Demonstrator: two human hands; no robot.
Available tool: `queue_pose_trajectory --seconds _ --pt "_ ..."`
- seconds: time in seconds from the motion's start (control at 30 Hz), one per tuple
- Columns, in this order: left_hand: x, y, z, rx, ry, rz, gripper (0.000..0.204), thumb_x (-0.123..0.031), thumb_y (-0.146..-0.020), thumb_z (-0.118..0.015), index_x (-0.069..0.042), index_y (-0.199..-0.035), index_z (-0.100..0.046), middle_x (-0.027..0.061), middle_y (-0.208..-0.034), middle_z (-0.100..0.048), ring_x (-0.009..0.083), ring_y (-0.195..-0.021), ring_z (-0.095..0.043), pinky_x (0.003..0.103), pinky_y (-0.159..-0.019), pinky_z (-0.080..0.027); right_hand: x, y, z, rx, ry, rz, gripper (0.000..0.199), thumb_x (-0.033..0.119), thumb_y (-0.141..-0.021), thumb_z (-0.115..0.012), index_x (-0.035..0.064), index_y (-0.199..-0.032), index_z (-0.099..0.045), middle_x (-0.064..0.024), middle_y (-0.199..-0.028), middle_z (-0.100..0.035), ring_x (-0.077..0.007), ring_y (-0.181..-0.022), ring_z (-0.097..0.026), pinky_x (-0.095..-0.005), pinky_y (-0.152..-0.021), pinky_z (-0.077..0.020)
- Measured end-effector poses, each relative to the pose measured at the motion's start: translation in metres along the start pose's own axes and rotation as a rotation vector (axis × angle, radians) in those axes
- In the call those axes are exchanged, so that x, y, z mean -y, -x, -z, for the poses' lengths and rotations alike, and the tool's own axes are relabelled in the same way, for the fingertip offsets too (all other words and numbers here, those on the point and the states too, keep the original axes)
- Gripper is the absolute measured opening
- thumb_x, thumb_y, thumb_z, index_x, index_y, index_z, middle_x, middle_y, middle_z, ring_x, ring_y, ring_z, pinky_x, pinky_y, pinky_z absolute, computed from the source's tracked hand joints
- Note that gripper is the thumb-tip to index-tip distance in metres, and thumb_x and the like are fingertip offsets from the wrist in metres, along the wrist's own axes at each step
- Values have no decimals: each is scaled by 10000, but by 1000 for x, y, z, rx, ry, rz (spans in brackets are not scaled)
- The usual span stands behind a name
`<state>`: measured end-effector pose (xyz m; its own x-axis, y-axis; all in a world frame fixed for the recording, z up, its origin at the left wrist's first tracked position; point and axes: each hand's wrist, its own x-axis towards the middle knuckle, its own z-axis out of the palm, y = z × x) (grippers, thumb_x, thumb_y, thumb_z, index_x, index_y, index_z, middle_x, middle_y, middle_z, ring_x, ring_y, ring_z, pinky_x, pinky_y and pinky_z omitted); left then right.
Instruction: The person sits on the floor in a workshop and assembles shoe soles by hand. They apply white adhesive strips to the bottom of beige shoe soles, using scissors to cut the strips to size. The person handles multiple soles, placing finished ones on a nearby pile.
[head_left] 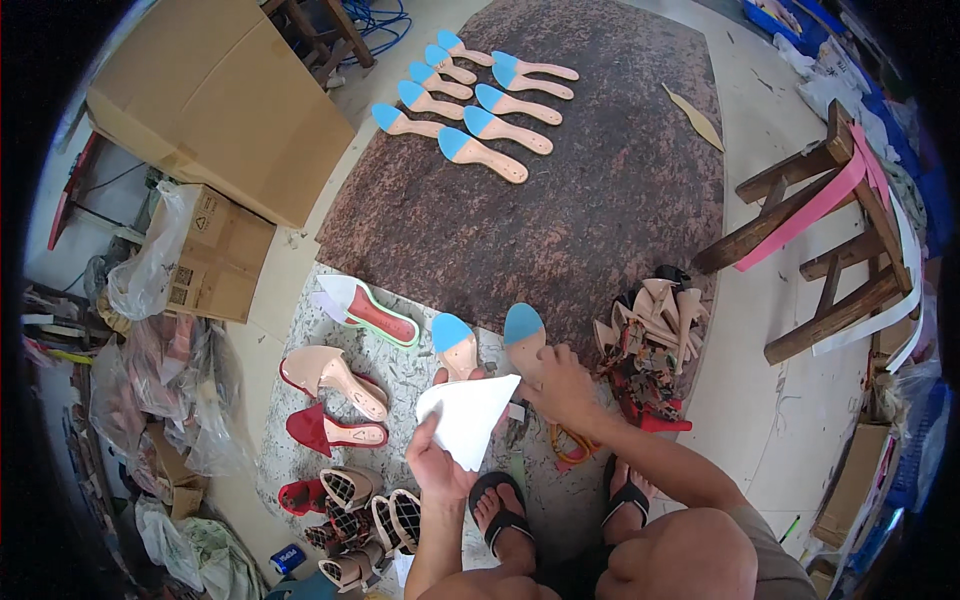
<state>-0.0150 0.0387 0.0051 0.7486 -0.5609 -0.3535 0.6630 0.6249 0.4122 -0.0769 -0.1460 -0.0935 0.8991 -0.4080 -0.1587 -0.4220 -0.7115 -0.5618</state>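
Low in front of me, my left hand (440, 462) grips a white, roughly triangular sheet (470, 415), its thumb on the near face and fingertips showing past the far edge. Just beyond those fingertips is a tan insole with a blue toe (455, 340); the sheet hides its heel end, and I cannot tell whether the fingers hold it too. To the right, my right hand (562, 385) has its fingers closed at the side of a second blue-toed insole (524, 335). The hand partly covers that insole's narrow end.
Several blue-toed insoles (495, 158) lie on a dark mottled mat (600, 190). Sandal parts (345, 375) and shoes (350, 490) sit left; a pile of heels (660, 340) is at right. A wooden stool (815, 255) stands right, cardboard boxes (225, 100) left.
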Motion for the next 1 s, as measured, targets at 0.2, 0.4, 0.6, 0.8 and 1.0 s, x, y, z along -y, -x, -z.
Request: queue_pose_trajectory --seconds 0.2,0.4,0.6,0.8,1.0 --pt "-4 8 3 47 59 13 680 -434 -965 -476 -46 -1490 -285 284 -1512 -295 447 -1384 -332 642 -1089 -306 -23 -10 -28 -66 -64 129 414 144 -839 -665 -29 -1164 -474 -229 -1105 -551 -378 -1054 -581 -438 -889 -494" --pt "-4 6 11 98 115 150 775 -611 -967 -337 -34 -1482 -297 293 -1514 -283 446 -1386 -328 605 -1104 -306 -10 31 92 136 -1245 -110 408 17 -917 -552 -22 -1319 -488 -146 -1180 -645 -215 -1070 -629 -319 -930 -479" --pt "8 0 11 25 72 289 947 -753 -910 -233 -7 -1490 -279 332 -1477 -324 463 -1369 -349 584 -1110 -302 -19 89 109 482 -1205 16 304 56 -903 -652 -21 -1196 -623 -92 -1083 -683 -131 -995 -628 -310 -885 -497" --pt "7 7 -15 96 44 373 992 -788 -885 -185 -16 -1504 -256 355 -1467 -317 479 -1364 -346 568 -1119 -298 12 91 89 628 -1328 -119 241 95 -904 -685 -32 -1107 -658 -43 -943 -688 -83 -819 -623 -247 -720 -514" --pt "7 11 -12 76 42 377 981 -780 -889 -211 -15 -1503 -257 350 -1448 -352 473 -1350 -372 562 -1112 -316 14 88 84 683 -1264 -211 281 137 -904 -701 -51 -1108 -653 -53 -939 -688 -92 -820 -632 -273 -748 -526"
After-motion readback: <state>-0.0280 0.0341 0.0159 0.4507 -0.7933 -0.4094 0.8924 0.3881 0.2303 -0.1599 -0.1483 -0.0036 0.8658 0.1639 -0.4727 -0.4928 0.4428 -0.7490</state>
